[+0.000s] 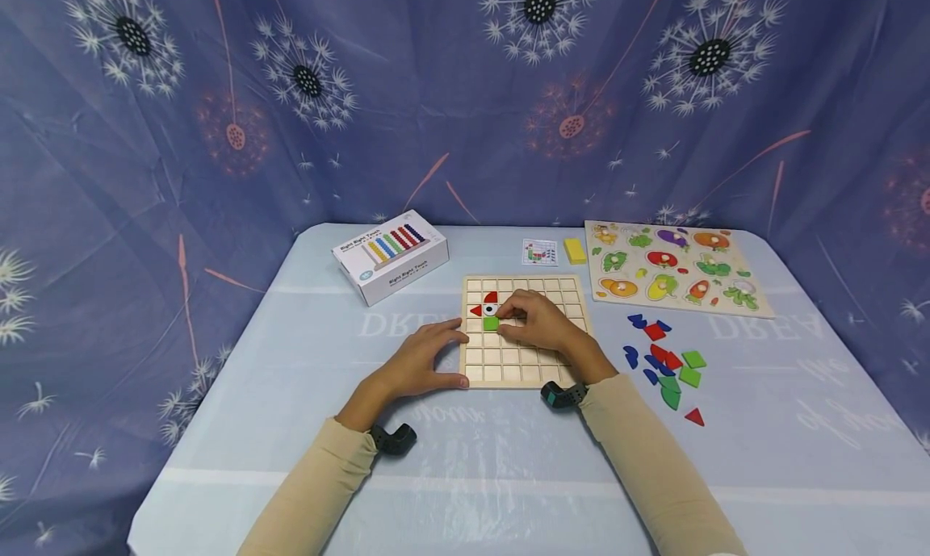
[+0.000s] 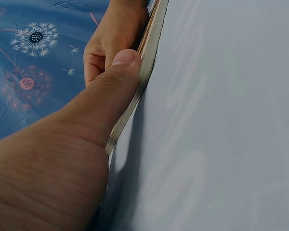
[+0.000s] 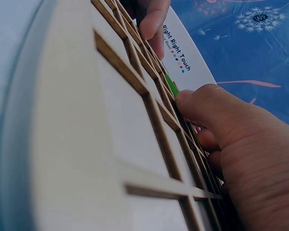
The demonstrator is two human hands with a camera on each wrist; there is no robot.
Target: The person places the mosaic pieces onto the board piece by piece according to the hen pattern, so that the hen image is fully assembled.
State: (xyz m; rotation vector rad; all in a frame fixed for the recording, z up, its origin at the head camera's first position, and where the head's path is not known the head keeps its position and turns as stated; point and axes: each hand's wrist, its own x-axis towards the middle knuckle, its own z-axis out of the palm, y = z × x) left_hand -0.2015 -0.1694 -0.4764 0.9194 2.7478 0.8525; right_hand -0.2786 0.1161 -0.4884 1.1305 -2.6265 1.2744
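A wooden grid board (image 1: 512, 372) lies on the table. My left hand (image 1: 417, 358) rests along its left side, fingers extended at the edge and thumb on the front-left corner. My right hand (image 1: 541, 323) is over the board, its thumb and curled fingers at a green square tile (image 1: 491, 323). In the right wrist view the thumb tip touches the green tile (image 3: 172, 85); the other fingertips are partly hidden. Just above that tile are a white eye tile (image 1: 489, 309), a red triangle (image 1: 475, 310) and a red quarter-circle (image 1: 491, 297).
Loose red, blue and green tiles (image 1: 669, 382) lie to the right. Behind the board are a pattern card (image 1: 540, 252) and a yellow block (image 1: 575, 251). A vegetable puzzle board (image 1: 679, 265) sits back right, a white box (image 1: 392, 256) back left.
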